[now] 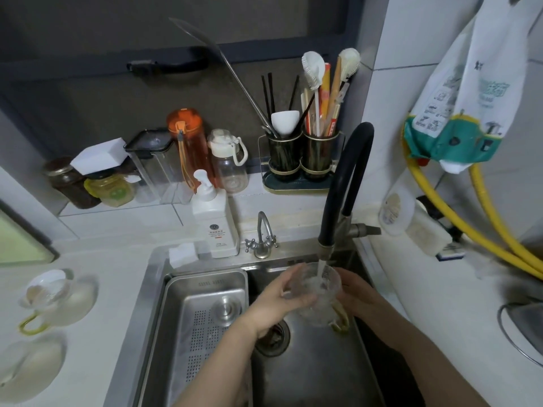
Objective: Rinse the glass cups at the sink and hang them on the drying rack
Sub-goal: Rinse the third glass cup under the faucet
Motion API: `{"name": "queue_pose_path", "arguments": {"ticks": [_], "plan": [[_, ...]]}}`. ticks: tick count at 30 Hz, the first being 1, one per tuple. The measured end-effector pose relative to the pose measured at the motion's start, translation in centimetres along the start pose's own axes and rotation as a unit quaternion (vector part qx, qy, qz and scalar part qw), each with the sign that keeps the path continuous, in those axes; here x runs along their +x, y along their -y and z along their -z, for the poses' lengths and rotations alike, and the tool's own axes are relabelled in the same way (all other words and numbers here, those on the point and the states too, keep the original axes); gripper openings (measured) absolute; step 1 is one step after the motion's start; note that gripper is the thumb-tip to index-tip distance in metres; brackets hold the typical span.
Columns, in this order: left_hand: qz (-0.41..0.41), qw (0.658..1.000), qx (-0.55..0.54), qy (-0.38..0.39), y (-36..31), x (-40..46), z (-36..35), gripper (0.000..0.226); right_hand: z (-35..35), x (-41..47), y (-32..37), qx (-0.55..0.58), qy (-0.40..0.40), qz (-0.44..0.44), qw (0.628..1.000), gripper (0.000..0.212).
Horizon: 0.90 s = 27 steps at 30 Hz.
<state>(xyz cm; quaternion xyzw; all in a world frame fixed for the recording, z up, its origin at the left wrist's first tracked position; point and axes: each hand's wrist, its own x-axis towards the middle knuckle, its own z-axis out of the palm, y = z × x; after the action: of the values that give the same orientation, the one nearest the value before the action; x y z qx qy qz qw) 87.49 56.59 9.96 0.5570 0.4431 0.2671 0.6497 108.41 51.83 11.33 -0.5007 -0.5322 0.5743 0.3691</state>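
Rinsing step: left hand [282,301] and right hand [357,292] both cup glass cup [316,295] under running faucet [338,201]; next, drain, find rack.

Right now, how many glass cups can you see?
3: one cup under the running tap, held by both hands; two cups on the left counter. More may be out of view.
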Motion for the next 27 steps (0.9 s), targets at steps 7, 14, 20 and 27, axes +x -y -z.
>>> {"name": "queue_pose_path", "arguments": {"ticks": [7,14,20,27], "plan": [[-0.025,0.994,-0.004,-0.102,0.0,0.6,-0.5,0.059,-1.4,1.2,0.8,0.014,0.010,0.021,1.000,0.038],[-0.082,0.982,0.112,-0.127,0.5,-1.2,-4.0,0.097,-5.4,1.6,-0.2,0.158,-0.143,0.007,0.977,0.025],[-0.085,0.988,0.051,-0.122,-0.4,-1.5,-3.2,0.081,-4.2,1.3,-0.8,0.077,-0.136,-0.005,0.988,0.042],[-0.112,0.975,-0.035,-0.189,-1.5,-0.9,-2.8,0.015,-3.5,1.6,-0.3,0.064,-0.059,-0.040,0.995,0.057]]}}
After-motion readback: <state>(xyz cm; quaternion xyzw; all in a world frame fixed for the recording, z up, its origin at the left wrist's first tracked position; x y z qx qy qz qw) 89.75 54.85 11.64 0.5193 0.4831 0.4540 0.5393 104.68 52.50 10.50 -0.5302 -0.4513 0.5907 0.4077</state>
